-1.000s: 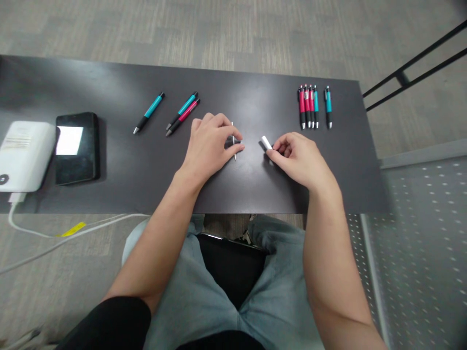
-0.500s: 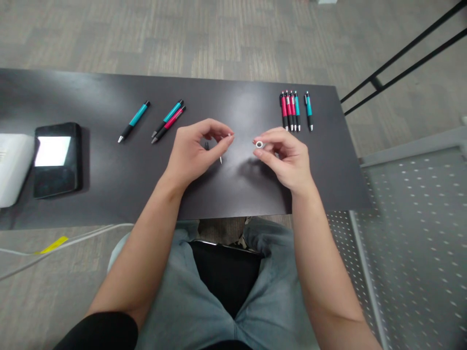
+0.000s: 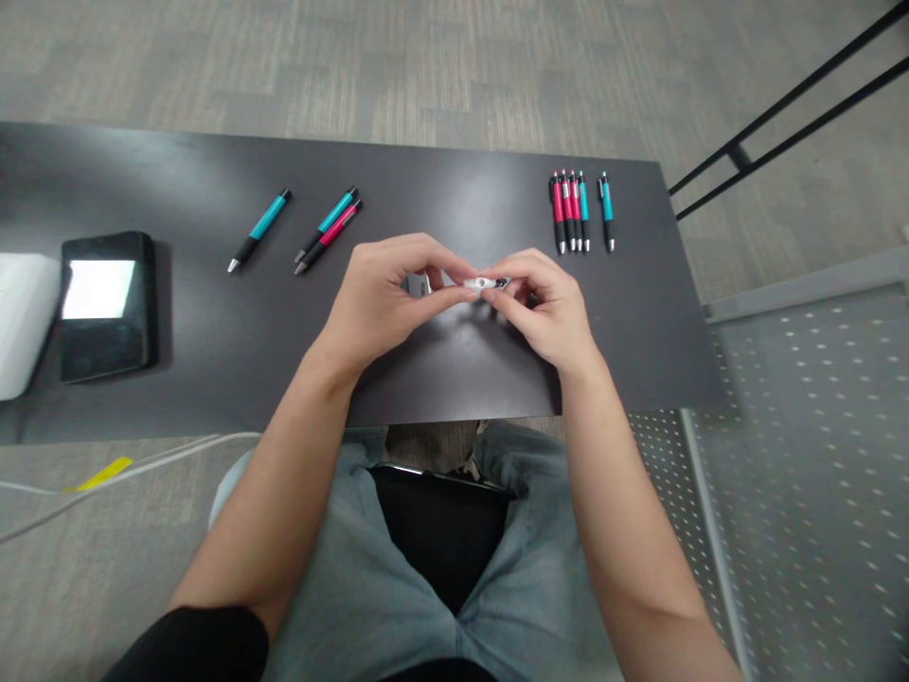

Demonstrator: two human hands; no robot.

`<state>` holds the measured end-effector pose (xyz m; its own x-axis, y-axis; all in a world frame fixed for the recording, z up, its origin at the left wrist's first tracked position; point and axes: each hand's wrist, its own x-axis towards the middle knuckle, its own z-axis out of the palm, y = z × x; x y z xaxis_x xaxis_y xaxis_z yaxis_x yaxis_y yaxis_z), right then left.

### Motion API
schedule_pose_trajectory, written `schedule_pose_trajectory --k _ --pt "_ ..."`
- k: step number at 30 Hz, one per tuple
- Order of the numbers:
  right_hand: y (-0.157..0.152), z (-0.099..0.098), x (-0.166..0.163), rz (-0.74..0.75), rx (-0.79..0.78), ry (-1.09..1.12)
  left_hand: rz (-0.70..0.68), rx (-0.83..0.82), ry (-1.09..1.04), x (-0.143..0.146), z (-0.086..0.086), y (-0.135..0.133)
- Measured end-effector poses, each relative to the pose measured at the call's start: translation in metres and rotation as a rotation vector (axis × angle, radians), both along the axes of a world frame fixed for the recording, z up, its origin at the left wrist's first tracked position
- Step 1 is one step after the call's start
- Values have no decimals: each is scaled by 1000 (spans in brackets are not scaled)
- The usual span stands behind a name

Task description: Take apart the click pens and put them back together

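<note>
My left hand (image 3: 387, 294) and my right hand (image 3: 546, 298) meet fingertip to fingertip just above the table. Between their pinched thumbs and fingers is a small white tubular piece (image 3: 477, 283) with a dark end towards the right. Its exact kind is too small to tell, and the fingertips cover parts of it. A small silvery-grey thing (image 3: 421, 284) shows in the gap between my left thumb and fingers; I cannot tell whether it is held or lies on the table.
Red and teal pens (image 3: 568, 213) lie in a row at the back right, beside a teal pen (image 3: 606, 213). To the left lie a teal pen (image 3: 260, 230) and a teal-and-red pair (image 3: 329, 232). A black device with a lit screen (image 3: 106, 341) is by a white box (image 3: 25, 322).
My hands were apart, the right holding a small white tube end-on. They have come together, and both now pinch at the white piece. The thin tip seen below my left thumb is hidden.
</note>
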<state>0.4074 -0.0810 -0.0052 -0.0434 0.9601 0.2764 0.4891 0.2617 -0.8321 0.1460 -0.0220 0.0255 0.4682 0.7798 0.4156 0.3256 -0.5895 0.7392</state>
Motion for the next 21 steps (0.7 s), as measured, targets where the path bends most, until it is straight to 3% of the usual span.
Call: schedule_pose_trajectory --k 6,13,18,21 --pt "-1 1 1 17 -4 -46 -5 36 111 1 2 -1" --pt "0 0 2 60 -4 -42 -13 47 55 4 2 -4" --pt "-3 2 1 74 -3 -30 21 25 10 -5 4 0" --pt "-2 -4 1 53 20 20 114 36 -2 -15 2 7"
